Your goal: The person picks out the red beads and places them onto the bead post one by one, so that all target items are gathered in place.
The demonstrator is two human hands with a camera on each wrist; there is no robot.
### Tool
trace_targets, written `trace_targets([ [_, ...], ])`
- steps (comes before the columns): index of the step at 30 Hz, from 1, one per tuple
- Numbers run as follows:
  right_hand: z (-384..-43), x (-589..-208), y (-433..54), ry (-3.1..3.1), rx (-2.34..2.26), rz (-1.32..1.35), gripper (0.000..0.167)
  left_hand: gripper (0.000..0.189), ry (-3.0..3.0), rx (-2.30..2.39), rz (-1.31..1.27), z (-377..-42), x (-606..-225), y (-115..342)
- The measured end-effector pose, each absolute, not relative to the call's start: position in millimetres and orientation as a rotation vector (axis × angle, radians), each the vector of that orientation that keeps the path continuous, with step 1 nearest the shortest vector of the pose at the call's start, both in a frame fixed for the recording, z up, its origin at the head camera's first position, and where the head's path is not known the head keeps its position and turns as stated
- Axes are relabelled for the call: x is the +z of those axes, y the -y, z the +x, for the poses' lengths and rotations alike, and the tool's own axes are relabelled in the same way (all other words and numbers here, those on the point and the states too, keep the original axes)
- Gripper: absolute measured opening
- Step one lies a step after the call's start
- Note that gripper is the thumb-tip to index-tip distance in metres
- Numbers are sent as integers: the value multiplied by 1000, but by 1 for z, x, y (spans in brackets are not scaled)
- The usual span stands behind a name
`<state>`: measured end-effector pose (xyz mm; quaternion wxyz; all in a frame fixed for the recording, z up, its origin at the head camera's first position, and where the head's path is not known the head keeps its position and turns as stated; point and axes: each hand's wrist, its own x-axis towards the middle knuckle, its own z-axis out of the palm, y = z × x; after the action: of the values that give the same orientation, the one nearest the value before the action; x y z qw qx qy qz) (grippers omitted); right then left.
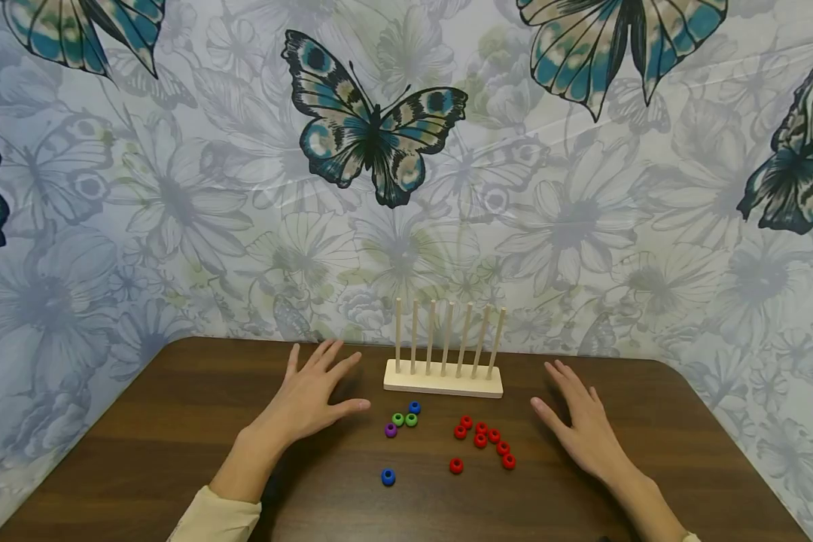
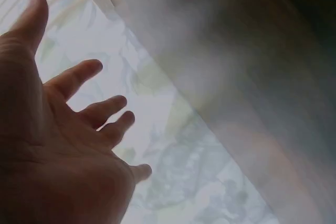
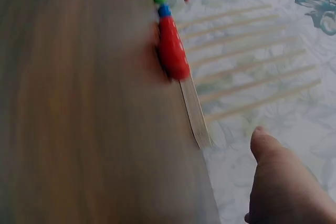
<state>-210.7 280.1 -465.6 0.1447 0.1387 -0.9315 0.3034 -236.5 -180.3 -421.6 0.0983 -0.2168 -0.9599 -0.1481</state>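
My left hand (image 1: 314,395) is held over the left part of the table with its fingers spread, and nothing is in it. Over on the right, my right hand (image 1: 583,429) also has its fingers extended and holds nothing. Between them, toward the back, stands a pale wooden rack (image 1: 443,382) with several upright bare pegs (image 1: 448,339). In front of it lie loose beads: several red beads (image 1: 481,441), two green beads (image 1: 411,420), a purple bead (image 1: 391,430), a blue bead (image 1: 415,407) and, nearer, another blue bead (image 1: 388,476). Neither hand touches the rack or beads.
The dark brown table (image 1: 149,421) has rounded back corners. Right behind its back edge hangs a pale cloth (image 1: 406,248) printed with flowers and butterflies. A small dark thing (image 1: 604,539) shows at the bottom edge; its kind cannot be made out.
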Motion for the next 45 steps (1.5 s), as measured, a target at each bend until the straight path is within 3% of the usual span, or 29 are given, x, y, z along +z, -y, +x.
trace_targets([
  [18,-247,-474,-228,2636,1039,499,71,40,2696,-664,-1111,-220,-416,97],
  [28,-258,-475,-223,2641,1027,553,63,37,2852,-880,-1358,-198,-413,44],
  [38,-261,-473,-219,2654,999,555,60,18,2900,-638,-1397,-194,-415,27],
  [45,-261,-474,-221,2615,1038,589,58,15,2882,-655,-1407,-193,-414,25],
])
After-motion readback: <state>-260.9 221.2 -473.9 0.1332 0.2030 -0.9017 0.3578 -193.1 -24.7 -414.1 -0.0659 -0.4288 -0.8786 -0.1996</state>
